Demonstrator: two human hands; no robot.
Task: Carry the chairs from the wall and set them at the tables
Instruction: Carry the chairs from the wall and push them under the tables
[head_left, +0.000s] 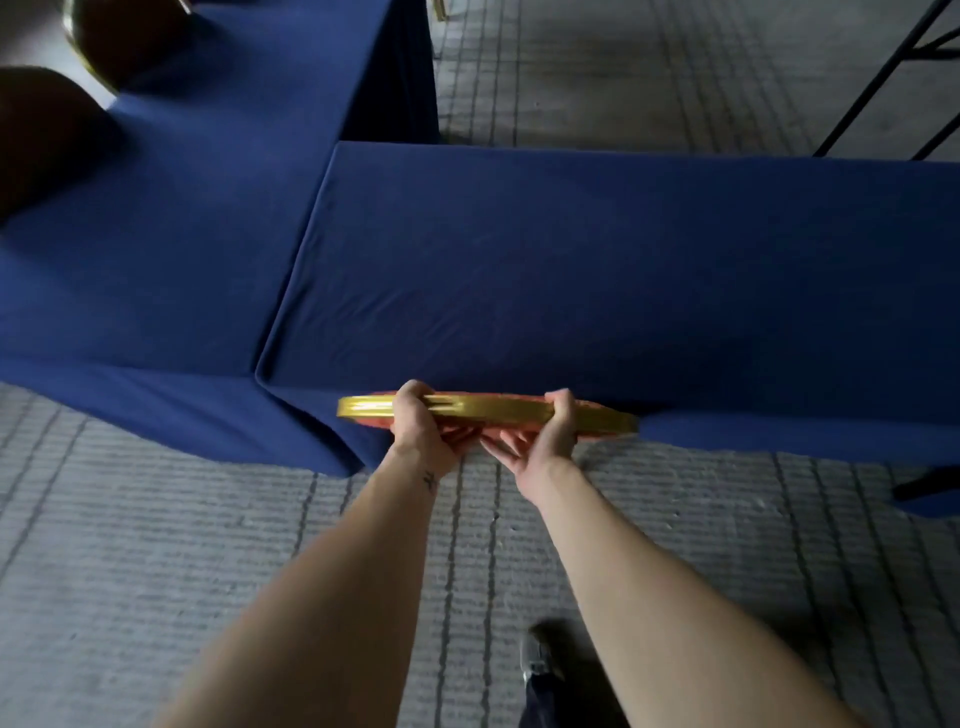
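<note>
I see the chair (488, 409) tucked against the blue counter's (571, 270) near edge, with open carpet (156, 519) on my side. My left hand (421, 431) and right hand (550, 436) both grip its gold top rail, close together.

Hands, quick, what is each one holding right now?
Left hand: grips the chair back by its gold top rail.
Right hand: grips the same rail, thumb over the top.
</note>
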